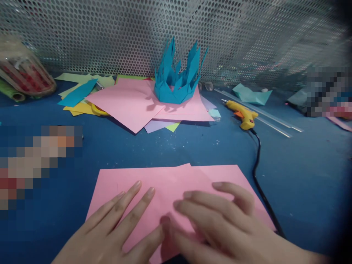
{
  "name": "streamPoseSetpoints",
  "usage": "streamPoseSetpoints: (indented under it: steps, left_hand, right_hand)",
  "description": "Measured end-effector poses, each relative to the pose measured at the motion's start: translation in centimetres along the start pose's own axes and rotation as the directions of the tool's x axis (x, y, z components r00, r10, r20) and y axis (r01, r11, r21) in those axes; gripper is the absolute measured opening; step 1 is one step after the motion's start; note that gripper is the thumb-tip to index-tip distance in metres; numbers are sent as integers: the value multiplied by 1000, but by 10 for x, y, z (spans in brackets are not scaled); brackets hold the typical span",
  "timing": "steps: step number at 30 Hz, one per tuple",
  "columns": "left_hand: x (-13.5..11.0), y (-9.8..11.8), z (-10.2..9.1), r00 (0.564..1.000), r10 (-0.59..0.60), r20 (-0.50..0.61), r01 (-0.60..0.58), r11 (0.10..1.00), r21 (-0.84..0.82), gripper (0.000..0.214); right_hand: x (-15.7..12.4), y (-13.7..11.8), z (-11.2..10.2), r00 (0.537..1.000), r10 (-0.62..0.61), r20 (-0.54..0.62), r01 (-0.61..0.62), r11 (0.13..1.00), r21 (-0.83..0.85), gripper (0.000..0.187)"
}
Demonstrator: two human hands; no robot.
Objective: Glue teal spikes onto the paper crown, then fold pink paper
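A pink paper sheet (170, 179) lies on the blue table (302, 172) right in front of me, folded over so a second edge shows at its top. My left hand (118, 227) lies flat on its left half with the fingers stretched out. My right hand (220, 223) presses on the right half, fingers extended and pointing left. The two thumbs meet near the sheet's lower middle. Neither hand grips anything.
A blue spiky paper crown (177, 79) stands on a pile of pink and coloured sheets (132, 102) at the back. A yellow glue gun (243, 114) lies to the right, its black cord (258, 168) running past the sheet. Clear glue sticks (272, 123), paper scraps and a perforated metal wall (110, 33) lie behind.
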State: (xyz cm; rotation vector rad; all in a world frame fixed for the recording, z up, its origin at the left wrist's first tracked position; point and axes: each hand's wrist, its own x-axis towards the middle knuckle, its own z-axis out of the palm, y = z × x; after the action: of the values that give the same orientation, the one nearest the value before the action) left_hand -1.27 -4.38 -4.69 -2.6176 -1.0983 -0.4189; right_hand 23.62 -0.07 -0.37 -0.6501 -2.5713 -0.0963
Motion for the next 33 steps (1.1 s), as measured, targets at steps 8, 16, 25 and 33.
streamPoseSetpoints:
  steps: [8, 16, 25, 33]
  left_hand:
    - [0, -8, 0, 1000, 6, -29, -10, 993, -122, 31]
    - [-1, -7, -2, 1000, 16, -14, -17, 996, -90, 33]
    - [0, -7, 1, 998, 54, 25, -52, 995, -88, 43]
    - [4, -6, -1, 1000, 15, 23, -13, 994, -104, 48]
  right_hand:
    - [7, 3, -4, 969, -177, 174, 192, 979, -75, 38]
    - [-2, -3, 4, 977, -134, 169, 147, 987, -65, 33]
    - [-3, -8, 6, 995, -9, 99, 1, 997, 80, 29]
    - [-10, 6, -7, 971, -136, 199, 116, 987, 108, 24]
